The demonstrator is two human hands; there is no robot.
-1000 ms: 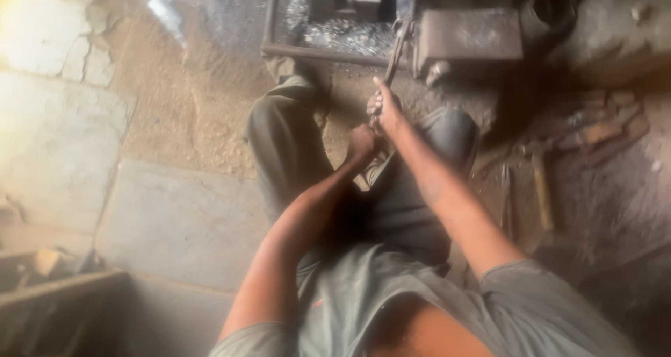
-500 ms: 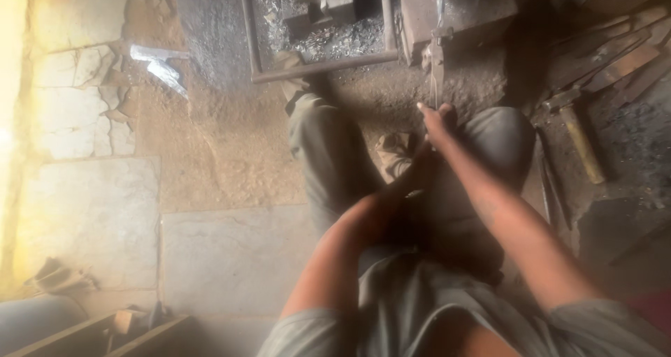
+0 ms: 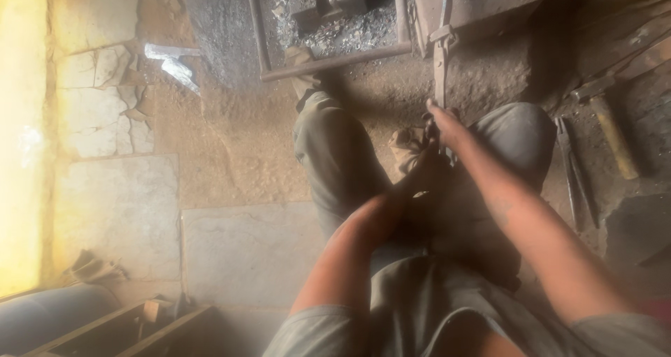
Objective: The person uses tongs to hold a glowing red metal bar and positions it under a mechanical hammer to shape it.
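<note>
I sit with both knees up, my hands meeting between them. My right hand (image 3: 442, 124) is closed around the handles of long metal tongs (image 3: 440, 67). The tongs run straight away from me, up to a heavy dark metal block (image 3: 489, 4) on the ground. Just below and behind it, my left hand (image 3: 418, 167) grips the near end of the same handles. What the tong jaws hold is hidden against the block.
A metal-framed pit of grey ash and coals (image 3: 335, 56) lies ahead of my left foot. A wooden-handled hammer (image 3: 614, 139) and spare tongs (image 3: 570, 179) lie on the dirt at right. Stone slabs (image 3: 119, 210) cover the floor at left, with a wooden crate (image 3: 126, 325) near the bottom.
The view has swung left and down, so the block and pit now sit higher in frame. Both hands stay clasped on the tongs, which now point straight up at the block.
</note>
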